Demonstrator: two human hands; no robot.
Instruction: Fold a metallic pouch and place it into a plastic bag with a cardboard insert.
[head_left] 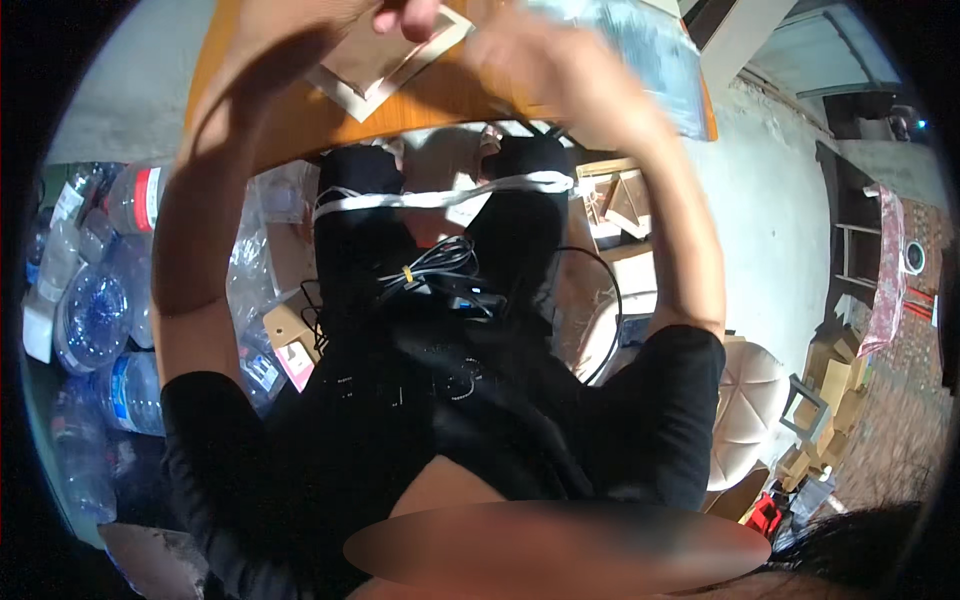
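Note:
A square frame (362,103) with a cream border and a brown middle lies on the orange wooden table (285,140), its near corner toward me. My left hand (408,18) is over it at the upper edge of the picture, fingers curled together. Whatever they pinch is hidden, and part of the hand is cut off. Just right of the frame, my right hand (535,60) is raised above the table. Motion smears its fingers, so I cannot see whether they hold anything.
Bluish plastic-wrapped sheets (655,65) lie at the table's right end. Clear plastic bottles (95,315) crowd the left side. A bundled cable (440,262) lies on my lap. A padded stool (745,410) and cardboard pieces (835,400) are on the right.

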